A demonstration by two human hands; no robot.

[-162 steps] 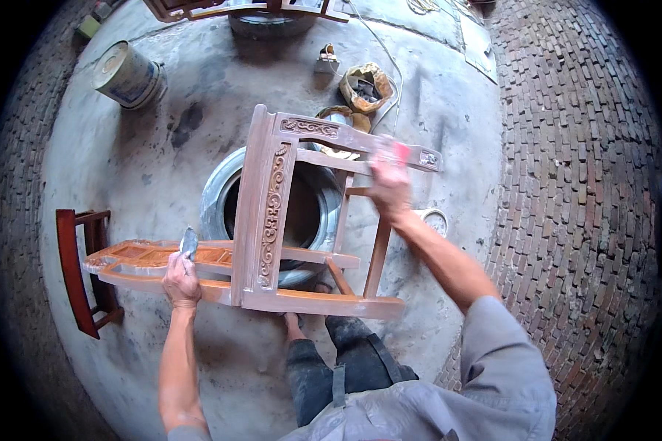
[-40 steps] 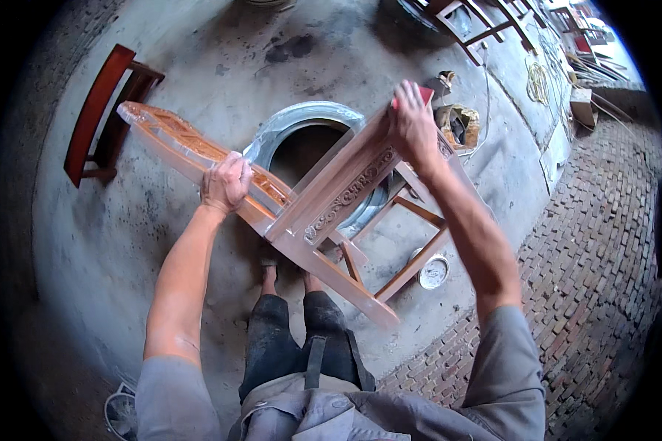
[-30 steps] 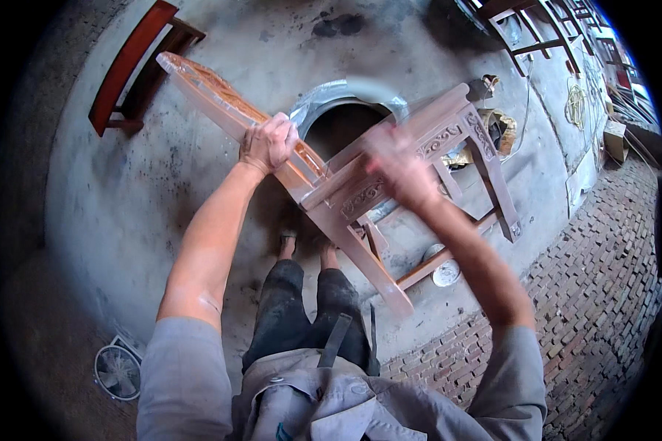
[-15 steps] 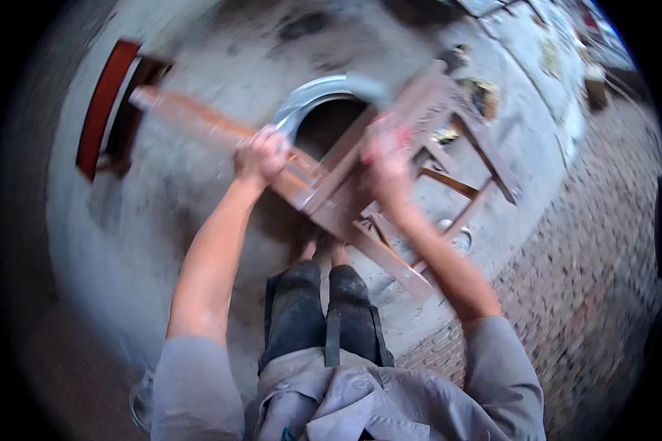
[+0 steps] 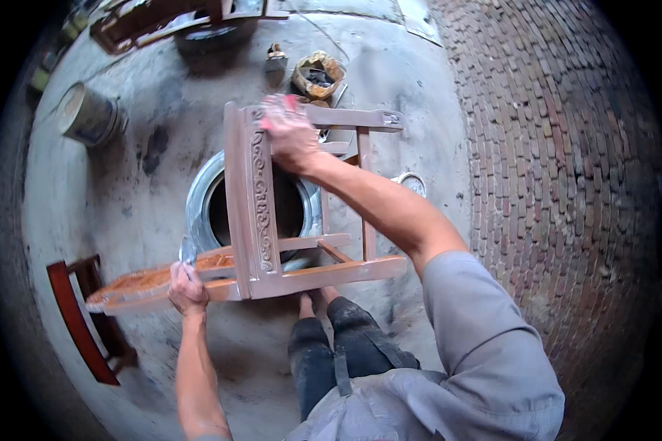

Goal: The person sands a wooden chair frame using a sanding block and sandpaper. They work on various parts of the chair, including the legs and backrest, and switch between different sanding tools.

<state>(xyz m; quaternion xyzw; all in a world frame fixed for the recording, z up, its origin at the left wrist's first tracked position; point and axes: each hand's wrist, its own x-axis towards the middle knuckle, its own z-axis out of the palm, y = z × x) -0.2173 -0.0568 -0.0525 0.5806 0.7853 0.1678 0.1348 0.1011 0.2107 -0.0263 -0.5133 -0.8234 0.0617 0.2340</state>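
A wooden chair lies tipped over a round grey ring like a tyre, its carved seat rail facing up. Its legs stretch to the right and its backrest to the left. My left hand is closed round the backrest's side post, close to the seat. At the far end of the carved rail, my right hand presses a small pinkish-red piece against the wood. That piece is mostly hidden under the fingers, so I cannot tell if it is cloth or a pad. Pale dust coats the chair.
A reddish-brown wooden piece stands at the left. Farther off are a bucket, an open sack with dark contents, and more wooden furniture. A small round tin sits right of the chair. Brick paving borders the concrete.
The chair has turned, so its seat rail now runs nearly straight away from me. My right hand has moved to the rail's far end; my left hand still holds the backrest.
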